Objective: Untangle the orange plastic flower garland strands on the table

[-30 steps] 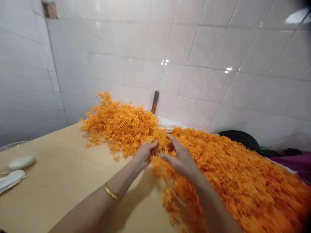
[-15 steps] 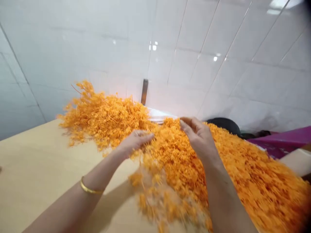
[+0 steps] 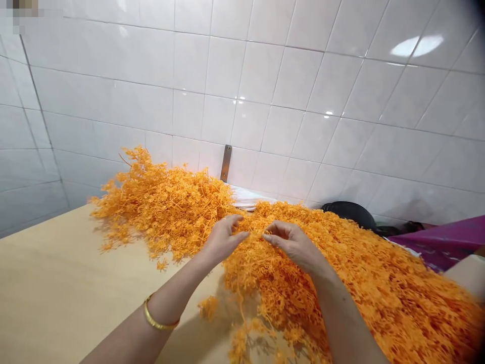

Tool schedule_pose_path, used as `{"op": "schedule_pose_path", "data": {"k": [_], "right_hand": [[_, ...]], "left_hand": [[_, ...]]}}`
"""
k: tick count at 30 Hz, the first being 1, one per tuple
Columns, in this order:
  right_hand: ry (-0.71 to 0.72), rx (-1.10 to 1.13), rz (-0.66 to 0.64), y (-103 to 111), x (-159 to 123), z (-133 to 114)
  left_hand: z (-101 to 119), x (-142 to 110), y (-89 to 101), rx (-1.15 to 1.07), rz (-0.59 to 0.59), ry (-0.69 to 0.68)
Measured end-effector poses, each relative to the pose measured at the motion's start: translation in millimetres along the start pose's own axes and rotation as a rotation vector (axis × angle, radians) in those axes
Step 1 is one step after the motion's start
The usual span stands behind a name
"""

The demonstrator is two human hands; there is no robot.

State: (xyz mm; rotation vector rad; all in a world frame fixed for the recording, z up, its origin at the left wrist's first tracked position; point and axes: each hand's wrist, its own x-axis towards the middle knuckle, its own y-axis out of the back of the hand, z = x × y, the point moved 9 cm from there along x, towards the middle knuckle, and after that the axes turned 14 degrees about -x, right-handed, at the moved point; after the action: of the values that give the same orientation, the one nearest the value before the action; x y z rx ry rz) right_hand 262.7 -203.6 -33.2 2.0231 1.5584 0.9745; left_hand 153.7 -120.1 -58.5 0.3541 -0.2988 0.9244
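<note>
Curls the fingers of the left hand [image 3: 224,239] and right hand [image 3: 297,247] toward each other, tips near but apart; cannot tell whether pinching anything. Has orange sprigs [image 3: 170,207] heaped beyond the left hand and spread thickly beneath and beyond the right, on a smooth, pale table [image 3: 87,288] shadowed below the left arm [image 3: 182,288]. Faces a glossy, white tiled wall [image 3: 261,71], with a metal strip [image 3: 226,163] against it, white cloth [image 3: 248,197] at its foot, purple sheet [image 3: 443,235] at right.
</note>
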Motion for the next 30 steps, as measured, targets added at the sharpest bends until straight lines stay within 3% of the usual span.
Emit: {"op": "schedule_pose_path", "data": {"k": [2, 4, 9, 12, 17, 22, 27, 30], "right_hand": [[-0.030, 0.067, 0.103, 9.4, 1.5, 4.0], [-0.053, 0.129, 0.181, 16.0, 1.9, 8.4], [-0.091, 0.178, 0.251, 12.4, 3.8, 16.5], [-0.096, 0.159, 0.257, 4.9, 5.4, 16.9], [-0.086, 0.162, 0.189, -7.2, 7.5, 16.7], [-0.100, 0.236, 0.081, -17.9, 10.6, 22.8], [-0.118, 0.343, 0.134, -14.2, 10.7, 23.6], [-0.130, 0.328, 0.118, -16.6, 10.5, 23.3]], "left_hand": [[3.5, 2.8, 19.4, 0.086, 0.156, -0.039], [3.7, 4.4, 26.4, 0.089, 0.189, -0.010], [1.6, 2.3, 4.1, -0.178, -0.016, 0.110], [-11.5, -2.3, -11.9, -0.364, -0.110, 0.249], [-23.4, -5.0, -27.2, -0.531, -0.235, 0.338], [-23.2, -3.8, -21.6, -0.518, -0.224, 0.325], [-37.4, -9.0, -23.8, -0.534, -0.274, 0.420], [-46.6, -8.5, -22.2, -0.574, -0.232, 0.442]]}}
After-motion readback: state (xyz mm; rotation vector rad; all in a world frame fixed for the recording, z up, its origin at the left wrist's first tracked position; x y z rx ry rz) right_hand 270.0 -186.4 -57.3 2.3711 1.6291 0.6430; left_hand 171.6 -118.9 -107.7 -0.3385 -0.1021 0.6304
